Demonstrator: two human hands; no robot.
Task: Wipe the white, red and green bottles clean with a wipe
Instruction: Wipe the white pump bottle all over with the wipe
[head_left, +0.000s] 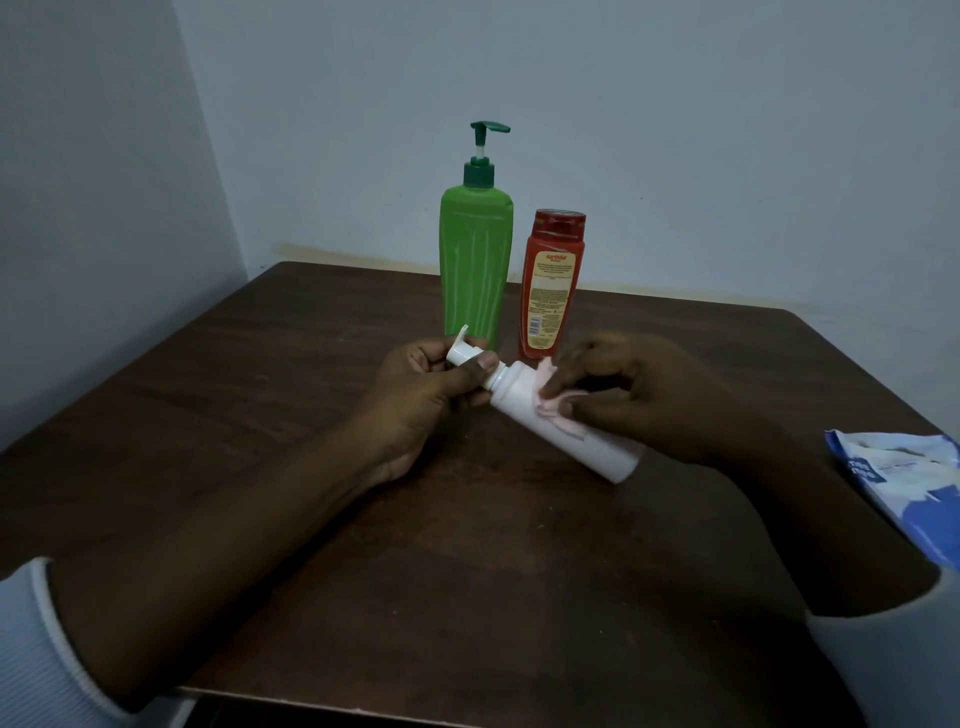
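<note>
Dim, flat indoor light, soft shadows, mild grain, wide-angle bending toward the edges.

On my feed the wipes packet (901, 483) runs off the right edge, small print on the red bottle (550, 280) is unreadable, and the right grip (649, 395) covers part of the white bottle (523, 397).
</note>
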